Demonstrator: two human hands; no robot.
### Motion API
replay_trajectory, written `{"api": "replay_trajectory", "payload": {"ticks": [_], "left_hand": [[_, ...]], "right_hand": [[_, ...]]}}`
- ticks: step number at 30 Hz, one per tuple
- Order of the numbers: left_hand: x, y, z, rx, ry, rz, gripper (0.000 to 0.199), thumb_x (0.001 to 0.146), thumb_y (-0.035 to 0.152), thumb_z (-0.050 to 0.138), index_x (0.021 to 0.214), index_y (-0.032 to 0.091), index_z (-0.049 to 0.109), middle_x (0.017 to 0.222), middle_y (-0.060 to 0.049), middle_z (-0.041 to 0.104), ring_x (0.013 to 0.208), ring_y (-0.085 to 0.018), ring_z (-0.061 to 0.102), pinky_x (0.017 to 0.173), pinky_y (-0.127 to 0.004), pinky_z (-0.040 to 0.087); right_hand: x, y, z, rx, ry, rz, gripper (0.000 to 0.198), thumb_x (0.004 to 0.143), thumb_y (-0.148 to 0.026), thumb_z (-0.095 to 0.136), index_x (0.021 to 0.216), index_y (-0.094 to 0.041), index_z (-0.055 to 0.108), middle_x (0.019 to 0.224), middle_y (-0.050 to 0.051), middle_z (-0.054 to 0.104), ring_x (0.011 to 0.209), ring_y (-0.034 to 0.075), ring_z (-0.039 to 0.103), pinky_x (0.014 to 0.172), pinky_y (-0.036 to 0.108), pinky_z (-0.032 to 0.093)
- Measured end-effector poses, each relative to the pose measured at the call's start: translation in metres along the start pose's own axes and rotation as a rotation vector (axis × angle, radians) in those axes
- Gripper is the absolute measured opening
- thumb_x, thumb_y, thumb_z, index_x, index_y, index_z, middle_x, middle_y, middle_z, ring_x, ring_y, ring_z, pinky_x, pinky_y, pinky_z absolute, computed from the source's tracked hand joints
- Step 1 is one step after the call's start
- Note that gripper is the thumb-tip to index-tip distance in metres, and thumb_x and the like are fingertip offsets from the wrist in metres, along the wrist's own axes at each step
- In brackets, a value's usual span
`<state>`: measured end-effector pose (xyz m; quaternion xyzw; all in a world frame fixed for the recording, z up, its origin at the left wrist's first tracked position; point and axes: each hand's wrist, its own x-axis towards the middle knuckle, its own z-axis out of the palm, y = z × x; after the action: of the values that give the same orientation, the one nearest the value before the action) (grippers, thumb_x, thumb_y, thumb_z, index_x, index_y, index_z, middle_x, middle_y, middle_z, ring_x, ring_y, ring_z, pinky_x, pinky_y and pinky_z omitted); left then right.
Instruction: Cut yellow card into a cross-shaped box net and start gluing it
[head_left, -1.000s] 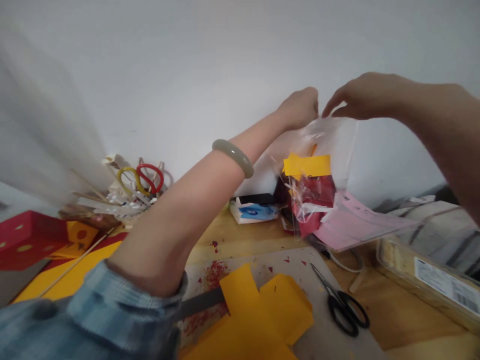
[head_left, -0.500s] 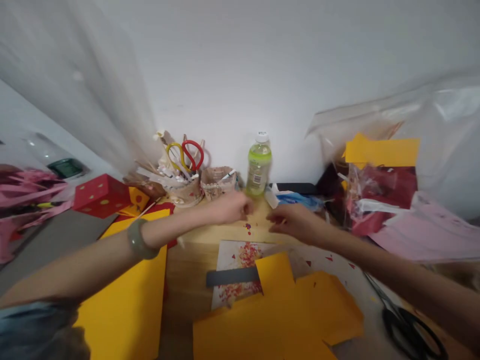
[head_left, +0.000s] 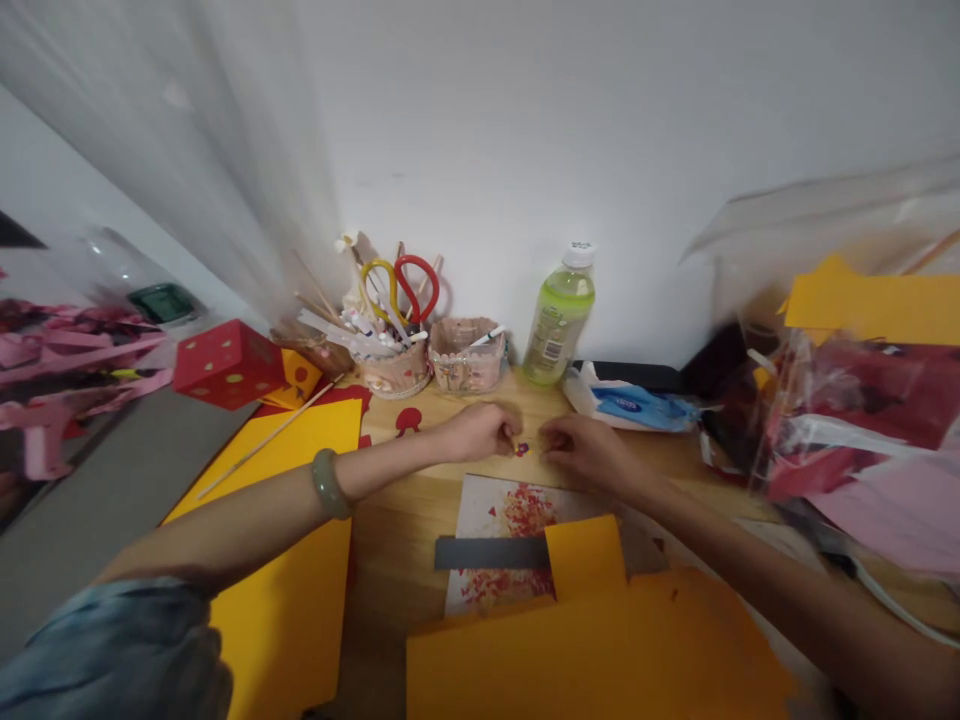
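My left hand (head_left: 484, 433), with a green bangle (head_left: 328, 485) on its wrist, is closed in a pinch low over the wooden table. Facing it, my right hand (head_left: 589, 452) has its fingertips pressed together too. Whatever either pinch holds is too small to make out. Between the fingertips lie tiny coloured bits (head_left: 523, 450), purple, red and yellow. Just in front of the hands is a white sheet (head_left: 474, 498) strewn with red and orange paper scraps (head_left: 529, 510). A dark grey strip (head_left: 487, 553) and a cut orange card (head_left: 562, 650) overlap that sheet.
A green drink bottle (head_left: 559, 320) stands behind the hands, beside a pack of wipes (head_left: 626, 400). Left of it are a pen basket (head_left: 466, 365) and a holder with scissors (head_left: 394, 375). A red paper die (head_left: 229, 365) and yellow card (head_left: 292, 600) lie left; plastic-bagged paper (head_left: 885, 440) lies right.
The view has shifted, so the bottle, baskets and cards sit further right in the picture. Both hands have come lower and closer to the small coloured bits.
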<state>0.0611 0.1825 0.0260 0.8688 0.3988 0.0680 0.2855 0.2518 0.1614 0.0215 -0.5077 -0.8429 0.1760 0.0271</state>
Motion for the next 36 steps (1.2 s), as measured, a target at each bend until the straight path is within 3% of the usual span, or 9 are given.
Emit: {"api": "replay_trajectory", "payload": {"ticks": [5,10,20,26,32,36], "left_hand": [[0.003,-0.001,0.007,-0.028,0.009,-0.031,0.005,0.078,0.018,0.062,0.08,0.013,0.064,0.078,-0.001,0.067,0.072,-0.014,0.06,0.069,-0.03,0.047],[0.006,0.003,0.009,-0.042,0.01,-0.063,0.012,0.075,0.014,0.06,0.077,0.018,0.071,0.076,0.0,0.072,0.073,-0.016,0.063,0.066,-0.024,0.044],[-0.016,-0.016,-0.017,0.015,-0.087,-0.038,0.019,0.064,0.007,0.066,0.08,0.017,0.07,0.075,0.0,0.069,0.069,-0.015,0.06,0.062,-0.023,0.042],[-0.027,-0.023,-0.015,0.059,-0.144,0.006,0.017,0.068,0.005,0.059,0.07,0.018,0.07,0.074,0.0,0.068,0.073,-0.014,0.061,0.066,-0.022,0.042],[-0.036,-0.017,-0.012,0.123,-0.082,-0.016,0.016,0.071,0.008,0.055,0.077,0.018,0.066,0.08,-0.003,0.067,0.077,-0.017,0.06,0.065,-0.024,0.04],[-0.043,-0.015,-0.011,0.157,-0.067,-0.042,0.018,0.072,0.008,0.051,0.081,0.018,0.063,0.08,-0.002,0.066,0.075,-0.016,0.059,0.063,-0.024,0.04]], "right_hand": [[0.0,-0.013,0.003,-0.027,-0.027,0.029,0.017,0.09,-0.029,0.056,0.095,-0.014,0.063,0.094,0.004,0.065,0.083,0.016,0.063,0.073,0.035,0.052],[0.006,-0.025,0.003,-0.046,-0.064,0.014,0.016,0.09,-0.028,0.055,0.093,-0.014,0.063,0.093,0.003,0.066,0.082,0.016,0.063,0.074,0.035,0.052],[0.018,-0.018,0.01,-0.043,-0.103,-0.086,0.017,0.09,-0.028,0.055,0.095,-0.015,0.063,0.098,0.004,0.066,0.086,0.017,0.063,0.078,0.037,0.051],[0.024,-0.014,0.015,-0.007,-0.104,-0.11,0.018,0.09,-0.029,0.055,0.098,-0.015,0.062,0.1,0.005,0.065,0.085,0.017,0.062,0.076,0.037,0.052],[0.018,-0.012,-0.001,0.075,-0.019,-0.067,0.015,0.09,-0.028,0.055,0.091,-0.014,0.062,0.089,0.003,0.065,0.077,0.014,0.062,0.07,0.033,0.052],[0.005,-0.008,-0.035,0.193,0.136,-0.04,0.013,0.087,-0.021,0.057,0.076,-0.014,0.059,0.068,-0.003,0.06,0.061,0.012,0.058,0.058,0.027,0.048]]}}
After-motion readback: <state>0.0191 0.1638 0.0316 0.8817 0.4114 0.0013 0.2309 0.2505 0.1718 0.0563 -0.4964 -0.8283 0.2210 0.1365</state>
